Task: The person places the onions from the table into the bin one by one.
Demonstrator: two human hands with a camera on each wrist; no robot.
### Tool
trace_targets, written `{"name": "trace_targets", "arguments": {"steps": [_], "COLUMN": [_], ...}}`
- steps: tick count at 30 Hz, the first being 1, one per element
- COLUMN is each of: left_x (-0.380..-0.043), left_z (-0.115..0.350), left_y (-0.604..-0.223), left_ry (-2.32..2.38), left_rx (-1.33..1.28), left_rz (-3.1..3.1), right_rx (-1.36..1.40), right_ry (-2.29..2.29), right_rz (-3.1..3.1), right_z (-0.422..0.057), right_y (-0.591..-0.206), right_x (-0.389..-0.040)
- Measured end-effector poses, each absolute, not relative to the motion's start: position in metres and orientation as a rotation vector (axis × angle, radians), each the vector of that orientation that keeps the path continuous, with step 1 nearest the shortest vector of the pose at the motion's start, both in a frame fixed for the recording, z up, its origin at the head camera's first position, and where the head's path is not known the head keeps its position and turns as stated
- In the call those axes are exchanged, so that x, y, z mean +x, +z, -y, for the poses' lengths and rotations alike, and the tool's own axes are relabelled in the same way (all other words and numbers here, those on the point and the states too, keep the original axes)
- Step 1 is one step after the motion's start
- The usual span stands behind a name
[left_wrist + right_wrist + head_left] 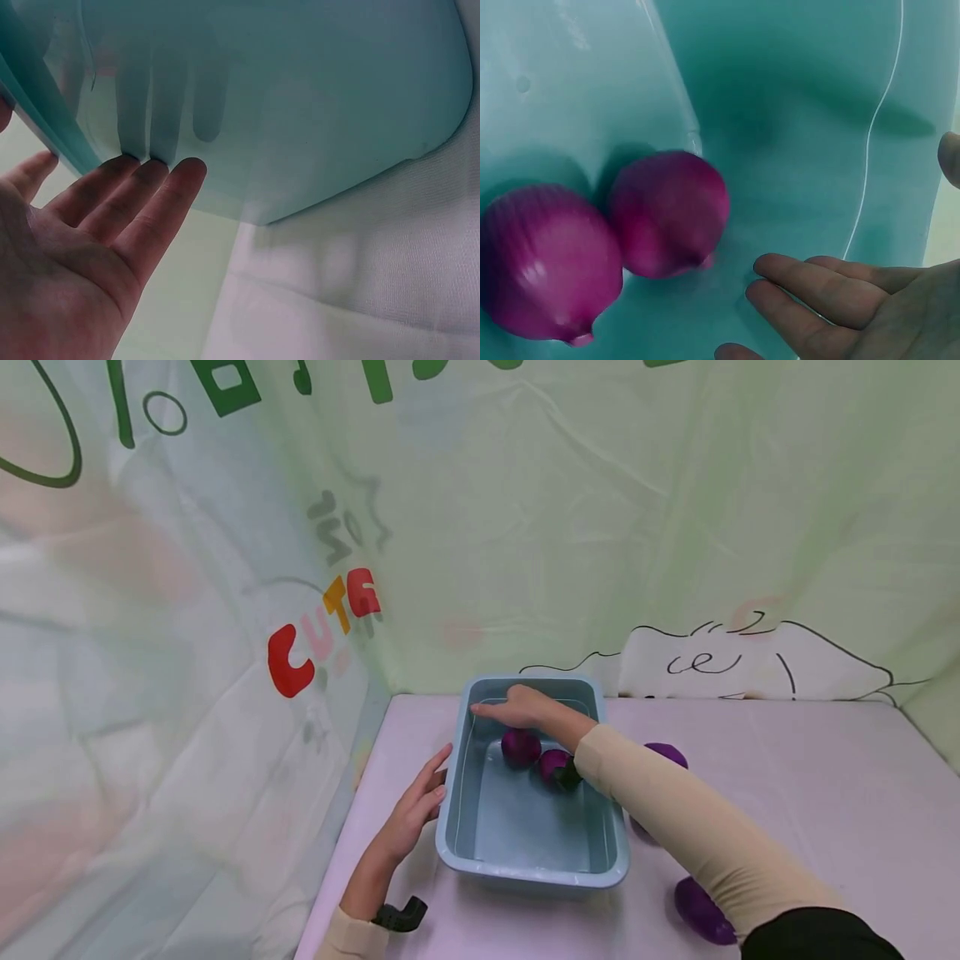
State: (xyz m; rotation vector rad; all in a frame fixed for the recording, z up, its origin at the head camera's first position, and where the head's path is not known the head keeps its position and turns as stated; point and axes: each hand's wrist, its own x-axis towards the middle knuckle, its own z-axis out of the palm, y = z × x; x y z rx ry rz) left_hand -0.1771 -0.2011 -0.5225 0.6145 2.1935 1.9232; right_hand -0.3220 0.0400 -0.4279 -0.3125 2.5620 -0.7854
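The back was closed off by a pale green sheet (525, 543), marked along its foot by a white, black-outlined drawing (825, 672). The left side was covered by a creased whitish sheet (150, 693). Coloured letters (339, 602) were printed near their corner, green shapes (243, 400) above. Below, a pale lilac tabletop (787, 802) was softly lit.

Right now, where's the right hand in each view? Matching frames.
Head: right hand near picture centre, over the far end of the blue basin.
Left wrist: not visible; the blue basin fills the upper part.
Right wrist: right hand at lower right, against the blue basin.
Shared landmark: the blue basin.
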Motion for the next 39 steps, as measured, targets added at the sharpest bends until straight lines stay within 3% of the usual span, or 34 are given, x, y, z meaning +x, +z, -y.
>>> {"name": "trace_targets", "arguments": {"steps": [6,23,30,39], "left_x": [-0.178,-0.175,-0.174,-0.174], "left_z": [0.201,0.2,0.198,0.199], "left_y": [-0.524,-0.523,-0.522,-0.522], "left_ry": [1.929,1.936,1.944,1.94], "left_rx": [0.592,0.575,0.58,0.581], "left_rz": [-2.181,-2.203,-2.206,-2.204], "right_rx": [-0.336,-0.565,-0.793,-0.871], "right_ry": [-0.818,-1.039,-1.093,-1.022], "right_rz": [-2.552,-2.581,-2.603,-2.748], "right_z": [-0.046,-0.09,-0.115,-0.163], "right_y": [-0.42,-0.351,-0.343,-0.346], "right_x": [-0.317,-0.278,-0.271,-0.259]}}
